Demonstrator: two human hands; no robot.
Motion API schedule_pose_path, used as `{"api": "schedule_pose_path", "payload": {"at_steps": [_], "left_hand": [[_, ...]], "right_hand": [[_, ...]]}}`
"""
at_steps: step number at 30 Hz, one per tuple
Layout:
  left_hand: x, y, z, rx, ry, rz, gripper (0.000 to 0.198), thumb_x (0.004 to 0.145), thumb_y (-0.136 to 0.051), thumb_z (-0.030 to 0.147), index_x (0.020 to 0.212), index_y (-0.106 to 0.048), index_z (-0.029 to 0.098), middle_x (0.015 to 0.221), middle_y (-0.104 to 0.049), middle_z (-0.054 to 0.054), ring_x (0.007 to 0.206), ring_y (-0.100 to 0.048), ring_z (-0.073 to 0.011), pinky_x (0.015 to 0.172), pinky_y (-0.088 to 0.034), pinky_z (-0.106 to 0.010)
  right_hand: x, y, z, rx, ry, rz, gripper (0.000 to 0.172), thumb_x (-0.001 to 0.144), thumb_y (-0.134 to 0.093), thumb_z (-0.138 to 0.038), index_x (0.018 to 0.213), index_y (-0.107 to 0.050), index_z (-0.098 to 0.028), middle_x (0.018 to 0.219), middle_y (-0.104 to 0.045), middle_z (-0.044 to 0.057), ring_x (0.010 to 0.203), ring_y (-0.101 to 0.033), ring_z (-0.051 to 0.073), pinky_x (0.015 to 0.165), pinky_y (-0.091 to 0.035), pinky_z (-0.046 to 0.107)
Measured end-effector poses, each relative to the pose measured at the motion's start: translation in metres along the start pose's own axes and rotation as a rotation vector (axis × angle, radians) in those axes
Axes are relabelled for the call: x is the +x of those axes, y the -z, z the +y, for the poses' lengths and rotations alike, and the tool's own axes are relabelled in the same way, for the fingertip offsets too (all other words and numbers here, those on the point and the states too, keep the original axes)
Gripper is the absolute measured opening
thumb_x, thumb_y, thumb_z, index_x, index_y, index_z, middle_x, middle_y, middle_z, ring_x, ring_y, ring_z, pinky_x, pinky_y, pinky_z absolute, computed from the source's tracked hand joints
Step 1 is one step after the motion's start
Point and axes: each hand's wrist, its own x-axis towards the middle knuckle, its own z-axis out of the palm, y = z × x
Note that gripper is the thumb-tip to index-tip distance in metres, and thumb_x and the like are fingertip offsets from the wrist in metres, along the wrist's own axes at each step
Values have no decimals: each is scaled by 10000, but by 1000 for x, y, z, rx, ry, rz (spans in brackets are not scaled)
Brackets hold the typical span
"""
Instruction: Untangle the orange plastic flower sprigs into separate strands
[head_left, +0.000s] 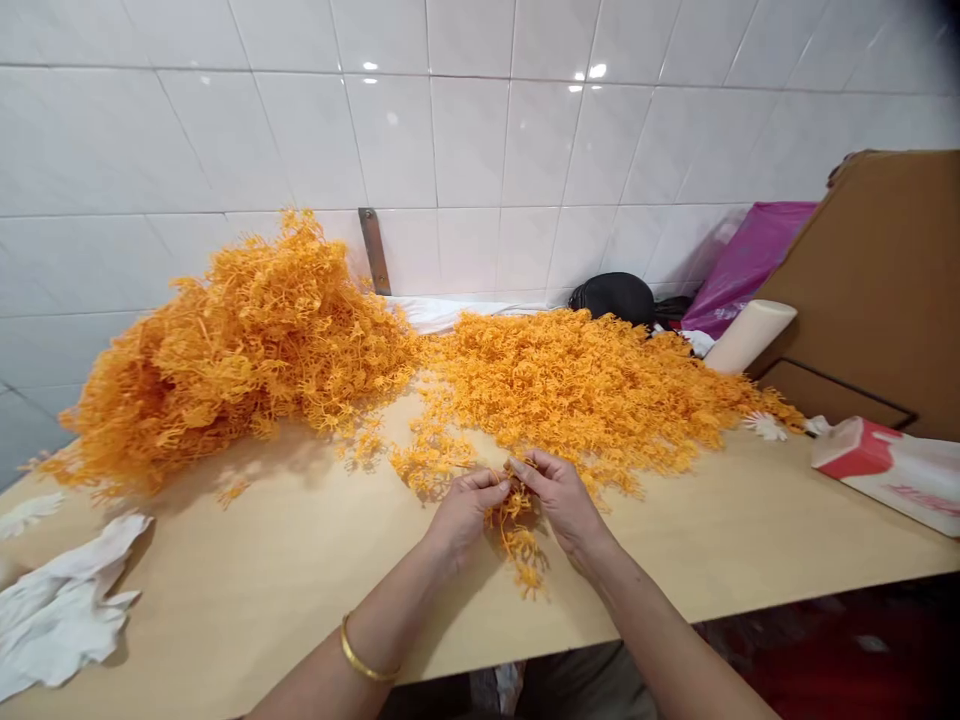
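Pinched between the fingers of my left hand [469, 510] and my right hand [559, 495] is an orange artificial plant sprig [521, 550], its branching end hanging down toward me. My fingertips nearly meet at its upper part, and they hide the exact spot being gripped. Just beyond my hands spreads a wide, low pile of similar orange sprigs [577, 380]. To the left rises a taller heap of orange sprigs [255, 340]. A few loose sprigs [431, 455] lie between the two piles.
Crumpled white cloth [67, 600] lies at the table's left. On the right are a red and white tissue pack [892, 465], a pale roll [751, 335] and a large brown cardboard box [877, 290]. A black rounded case [613, 297] sits against the tiled wall [472, 130].
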Motion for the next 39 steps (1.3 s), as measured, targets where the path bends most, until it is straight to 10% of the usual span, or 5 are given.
{"api": "schedule_pose_path", "payload": {"at_steps": [10,21,39], "left_hand": [[-11,1,3,38,88,5,201,538,-725,256,636,-637,104,596,-619,-67,575,-577,-164,594,-434,-294],[39,10,42,111,-252,218,233,529,-724,314,622,-626,125,526,-541,-3,488,-455,-79,499,-343,-215],[46,38,44,95,-225,141,221,645,-658,349,694,-574,150,698,-615,-44,671,-613,-165,637,-449,-273]], "right_hand": [[22,44,-52,138,106,512,296,624,-667,-392,591,-455,-188,464,-521,-52,447,-556,109,479,-490,247],[51,4,-39,-53,-91,-45,267,582,-690,-354,675,-534,-158,619,-582,-16,537,-539,91,503,-423,212],[94,5,-19,-207,-16,-89,297,668,-614,-427,810,-544,-176,513,-513,-37,480,-440,87,459,-323,200]]}}
